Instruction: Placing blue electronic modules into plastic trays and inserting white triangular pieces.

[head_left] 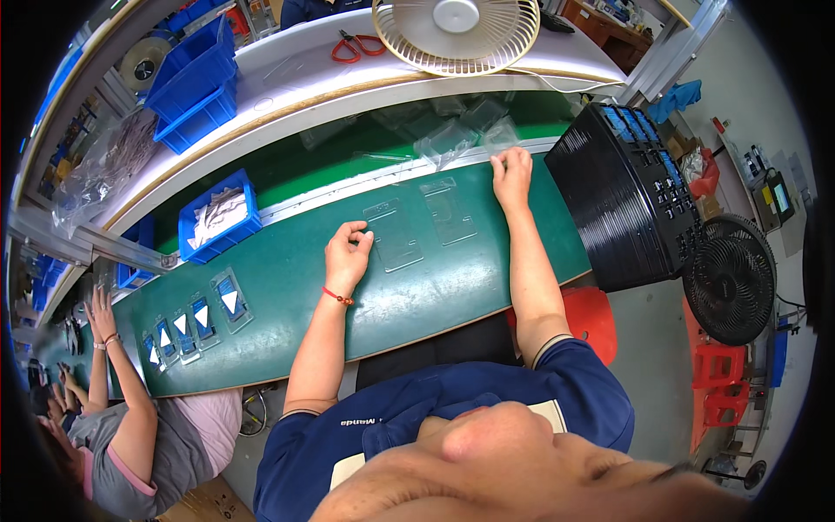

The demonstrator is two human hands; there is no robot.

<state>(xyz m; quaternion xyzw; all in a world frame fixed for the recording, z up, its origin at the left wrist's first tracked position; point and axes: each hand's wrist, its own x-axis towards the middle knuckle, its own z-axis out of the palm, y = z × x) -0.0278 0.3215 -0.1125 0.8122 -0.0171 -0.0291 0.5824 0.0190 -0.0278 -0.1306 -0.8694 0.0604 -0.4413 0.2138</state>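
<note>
My left hand (348, 252) is over the green tabletop, its fingers loosely bent and a small gap between thumb and forefinger. Beside its fingertips lies a clear plastic blister shell (401, 249), flat on the table. A second clear blister shell (451, 215) lies between my two hands. My right hand (511, 181) reaches to the table's far edge, its fingers closed on a clear plastic shell (501, 135) from the loose pile. The fingertips partly hide where they grip it. More clear shells (445, 141) are heaped on the green strip behind the rail.
Several blue pieces with white triangles (203, 318) lie in clear shells at the left. A blue bin (220, 217) holds pale strips. Stacked black trays (622, 196) and a black fan (731, 278) stand at the right. A co-worker's hand (102, 313) rests at the table's left end.
</note>
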